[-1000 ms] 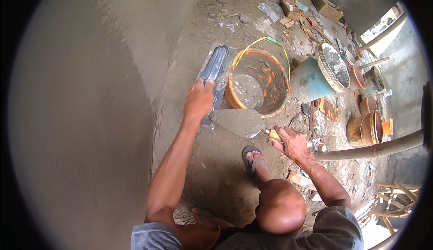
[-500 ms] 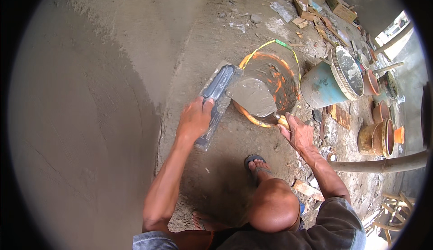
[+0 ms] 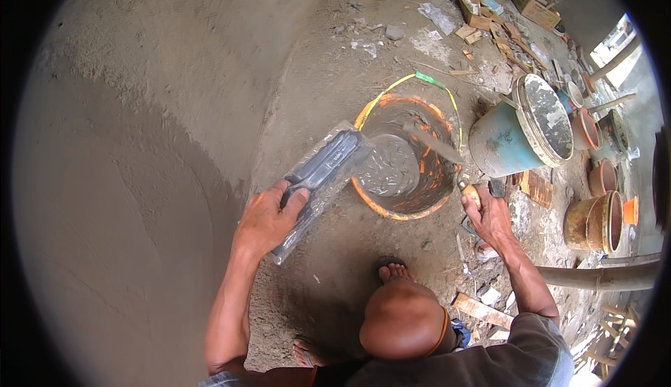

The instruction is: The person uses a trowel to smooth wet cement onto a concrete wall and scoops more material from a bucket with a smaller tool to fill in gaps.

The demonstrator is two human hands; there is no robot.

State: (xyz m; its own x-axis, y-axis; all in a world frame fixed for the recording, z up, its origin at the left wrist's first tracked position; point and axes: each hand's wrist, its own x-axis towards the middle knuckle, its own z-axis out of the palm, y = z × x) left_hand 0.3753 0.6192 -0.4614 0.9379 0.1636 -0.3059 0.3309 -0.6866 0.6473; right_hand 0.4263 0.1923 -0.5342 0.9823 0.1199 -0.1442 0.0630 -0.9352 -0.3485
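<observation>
My left hand [image 3: 268, 225] is closed on the grip of a plastering float [image 3: 323, 167], a long flat board with a dark grey handle. The float slants beside the left rim of an orange bucket [image 3: 402, 214], its upper end overlapping that rim. Inside the bucket lies wet grey mortar [image 3: 388, 165], and its inner wall is smeared with it. In my right hand [image 3: 491, 216] is the yellowish handle of a trowel [image 3: 435, 144]. Its blade is over the bucket, tilted so that it looks narrow; whether mortar clings to it I cannot tell.
Wet grey plaster covers the wall [image 3: 126, 212] on my left. A blue-white bucket [image 3: 500, 139] stands to the right, with several mortar-stained buckets [image 3: 587, 221] behind it. A pole [image 3: 601, 276] juts in at the right. Cardboard boxes [image 3: 535, 6] and debris litter the far floor.
The trowel has turned from a flat, mortar-covered face to a narrow tilt as my right hand moved right and slightly down. My left hand and the float have shifted left and nearer me.
</observation>
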